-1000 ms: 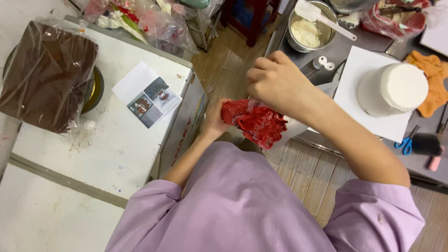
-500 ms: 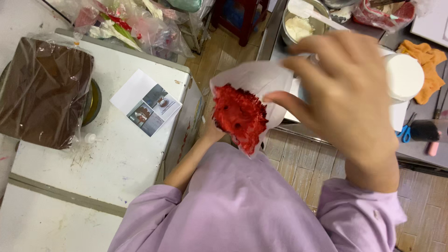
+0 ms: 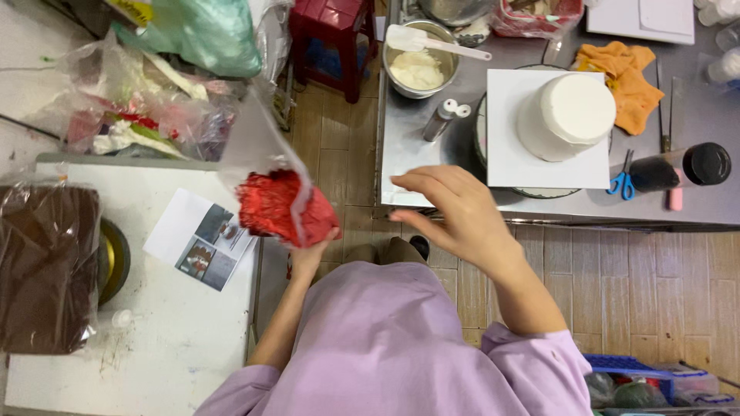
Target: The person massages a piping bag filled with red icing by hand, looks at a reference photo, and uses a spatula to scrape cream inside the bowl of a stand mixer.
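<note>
Gripping a soft, light piping bag [image 3: 277, 204] of red icing low down, left hand [image 3: 312, 250] closed around it. Right hand [image 3: 455, 216] hovers open, empty; bag looks squashy, best held at the twisted neck.

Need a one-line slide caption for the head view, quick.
Left hand grips a piping bag of red icing; right hand hovers open beside the white cake.

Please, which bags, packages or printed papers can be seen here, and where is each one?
Piping bag: clear, red filling, in the left hand.
Printed sheet: white with small photos, flat on the white table.
Brown wrapped package: far left of that table.
Green plastic bag: top left.
</note>
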